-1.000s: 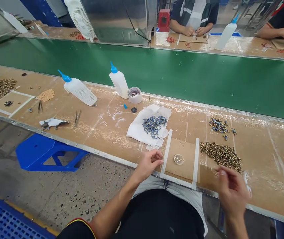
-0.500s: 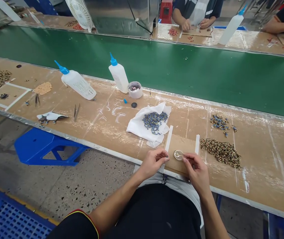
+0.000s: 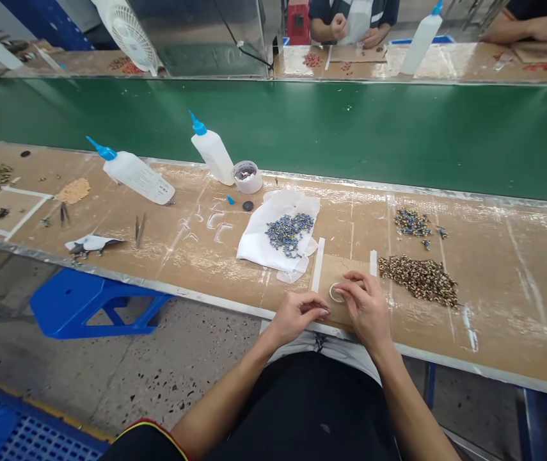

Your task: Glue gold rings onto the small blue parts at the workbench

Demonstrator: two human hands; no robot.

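Observation:
My left hand (image 3: pixel 297 315) is closed in a pinch at the front edge of the bench. A tiny dark piece shows at its fingertips, too small to name. Beside it, my right hand (image 3: pixel 365 308) bends over a small round dish (image 3: pixel 334 293) with a pale rim, its thumb and fingertips drawn together. Those fingers cover part of the dish and hide whatever they hold. Both hands are over a cardboard pad (image 3: pixel 345 266) between two white tape strips. A heap of small blue-and-gold pieces (image 3: pixel 288 234) lies on white paper (image 3: pixel 256 238) to the left.
Right of the pad are a pile of brassy pieces (image 3: pixel 420 280) and a smaller blue-and-gold heap (image 3: pixel 412 222). Farther left stand bottles (image 3: pixel 213 153), a tape roll (image 3: pixel 248 178) and tweezers (image 3: pixel 139 230). A green belt (image 3: pixel 350 128) runs behind. Co-workers' hands (image 3: pixel 373 37) are across it.
My right hand has shifted over the dish, and the thin stick seen in its fingers before is now hidden. My left hand keeps its pinch. The head view has tilted slightly.

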